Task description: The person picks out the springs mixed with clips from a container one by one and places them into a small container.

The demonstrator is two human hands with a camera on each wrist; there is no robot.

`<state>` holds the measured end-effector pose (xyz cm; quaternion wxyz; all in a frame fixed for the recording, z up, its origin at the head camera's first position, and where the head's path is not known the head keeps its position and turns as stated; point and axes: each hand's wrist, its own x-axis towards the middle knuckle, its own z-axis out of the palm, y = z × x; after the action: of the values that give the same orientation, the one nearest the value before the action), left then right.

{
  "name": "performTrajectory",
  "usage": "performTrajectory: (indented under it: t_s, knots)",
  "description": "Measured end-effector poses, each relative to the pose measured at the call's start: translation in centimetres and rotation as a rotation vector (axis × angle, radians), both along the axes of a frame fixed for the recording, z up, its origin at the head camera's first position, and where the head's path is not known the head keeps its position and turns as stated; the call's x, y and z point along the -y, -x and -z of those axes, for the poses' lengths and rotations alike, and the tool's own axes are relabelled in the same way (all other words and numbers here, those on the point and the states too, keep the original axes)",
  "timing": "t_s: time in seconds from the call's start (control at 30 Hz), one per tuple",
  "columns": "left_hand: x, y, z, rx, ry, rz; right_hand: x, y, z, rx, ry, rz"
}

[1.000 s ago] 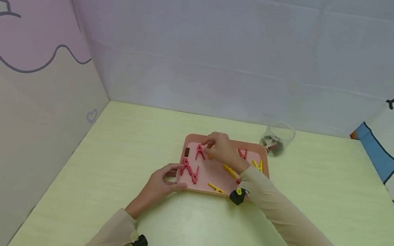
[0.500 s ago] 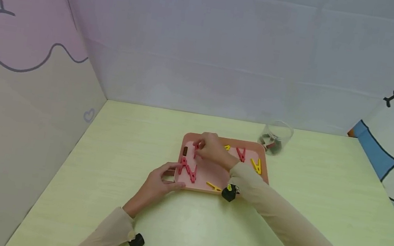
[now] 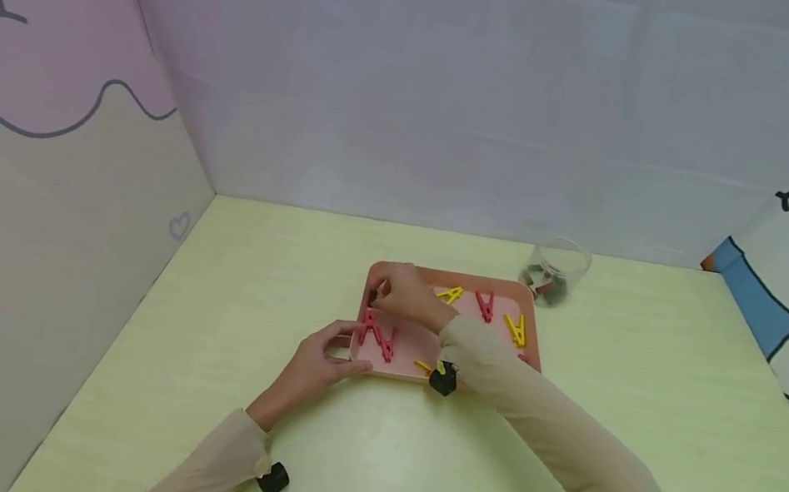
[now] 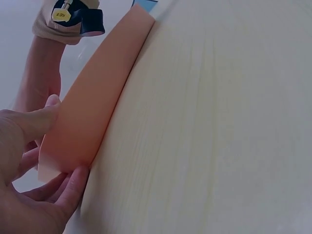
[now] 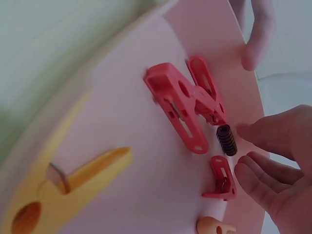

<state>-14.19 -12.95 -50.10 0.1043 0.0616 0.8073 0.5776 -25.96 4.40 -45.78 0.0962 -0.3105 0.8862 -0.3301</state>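
On the table sits a pink tray [image 3: 480, 282] with red and yellow clothespins in it. My left hand [image 3: 305, 368] grips its near left corner; the left wrist view shows thumb and fingers bent round the tray wall [image 4: 92, 92]. Over the tray's left side, my right hand [image 5: 282, 161] has its thumb and fingertips spread slightly, right beside a dark ribbed cylinder like a coil spring [image 5: 226, 140]. Two red clothespins [image 5: 178, 109] lie alongside that cylinder, and another red clothespin [image 5: 224, 178] lies on its other side. A yellow clothespin [image 5: 73, 187] is closer to the camera.
Behind the tray's far right corner stands a clear jar [image 3: 557, 260] with dark bits inside. More clothespins, such as a yellow one [image 3: 516, 329] and a red one [image 3: 484, 306], lie in the tray's right half. An orange piece [image 5: 213, 226] shows at the right wrist view's bottom.
My right hand has moved left across the tray, from beside a red clothespin over it to the dark ribbed cylinder. The left hand has kept its grip on the corner.
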Motion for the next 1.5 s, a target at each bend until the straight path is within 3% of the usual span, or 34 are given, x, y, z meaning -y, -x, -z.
performTrajectory:
  t_s: [0.23,0.47,0.63,0.9,1.13,1.5]
  knots:
    - [0.2,0.0,0.0,0.007,0.005,0.002,1.0,0.3,0.1,-0.087,-0.058,-0.063]
    - [0.2,0.0,-0.2,0.01,-0.001,0.003,1.1,0.4,0.4,-0.125,-0.096,-0.039]
    - [0.0,0.1,-0.4,0.008,0.011,-0.001,0.7,0.3,-0.5,-0.094,-0.071,-0.022]
    - [0.0,0.1,-0.4,0.011,0.018,-0.005,-0.3,0.1,-1.9,-0.03,0.001,-0.086]
    - [0.1,0.2,-0.2,0.007,0.01,-0.006,-1.3,-0.2,-3.1,0.046,-0.022,0.0]
    - [0.0,0.2,-0.4,0.007,0.011,-0.004,-3.0,-0.8,-3.7,0.014,0.01,0.044]
